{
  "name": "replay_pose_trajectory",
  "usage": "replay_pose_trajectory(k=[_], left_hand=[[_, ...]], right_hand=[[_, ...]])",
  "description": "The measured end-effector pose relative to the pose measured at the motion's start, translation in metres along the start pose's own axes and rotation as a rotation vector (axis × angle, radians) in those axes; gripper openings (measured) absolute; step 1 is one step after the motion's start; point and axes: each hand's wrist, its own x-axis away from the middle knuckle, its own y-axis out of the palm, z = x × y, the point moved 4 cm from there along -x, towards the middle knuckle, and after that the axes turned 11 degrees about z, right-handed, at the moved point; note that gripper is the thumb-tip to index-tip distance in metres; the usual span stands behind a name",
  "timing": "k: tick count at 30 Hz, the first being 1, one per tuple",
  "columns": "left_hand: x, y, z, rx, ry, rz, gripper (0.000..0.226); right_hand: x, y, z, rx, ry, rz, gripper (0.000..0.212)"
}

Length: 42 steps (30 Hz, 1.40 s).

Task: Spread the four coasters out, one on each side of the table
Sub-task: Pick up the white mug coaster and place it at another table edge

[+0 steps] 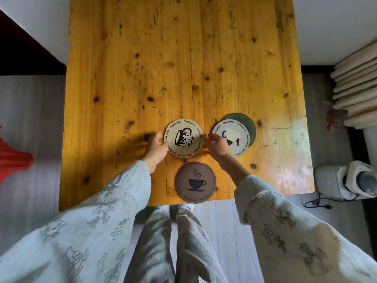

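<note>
Four round, perhaps cardboard coasters [184,138], knotty pine table [163,58]

The knotty yellow pine tabletop [142,58] carries four round coasters; the brown coaster [195,181] lies at its near edge; just beyond it the cream mug coaster [184,137]; to that one's right a cream coaster [234,138] overlapping a green coaster [250,124].

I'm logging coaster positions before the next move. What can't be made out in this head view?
- Green coaster: its design, mostly covered by the white coaster lying on it.
- White coaster's picture: partly hidden by the right hand.
- Brown coaster: rim lettering too faint to read.
- Table: far side cut off by the frame's top edge.
</note>
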Motion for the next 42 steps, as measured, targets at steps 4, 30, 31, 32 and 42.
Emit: replay_pose_trajectory(k=[4,30,31,32,42], left_hand=[[-0.014,0.005,0.004,0.183,-0.135,0.029,0.053],[0.108,-0.214,-0.007,0.465,0.209,0.242,0.031],[0.111,-0.228,-0.006,0.474,0.240,0.256,0.030],[0.114,-0.242,-0.007,0.486,0.267,0.266,0.028],[0.111,-0.411,-0.050,0.469,0.437,0.191,0.028]], right_hand=[[-0.011,0.012,-0.007,-0.110,0.091,-0.062,0.037],[0.144,0.036,-0.135,-0.073,-0.398,-0.357,0.024],[0.154,0.041,-0.145,-0.079,-0.418,-0.364,0.022],[0.164,0.046,-0.153,-0.087,-0.433,-0.370,0.019],[0.271,0.166,-0.225,-0.177,-0.513,-0.331,0.021]])
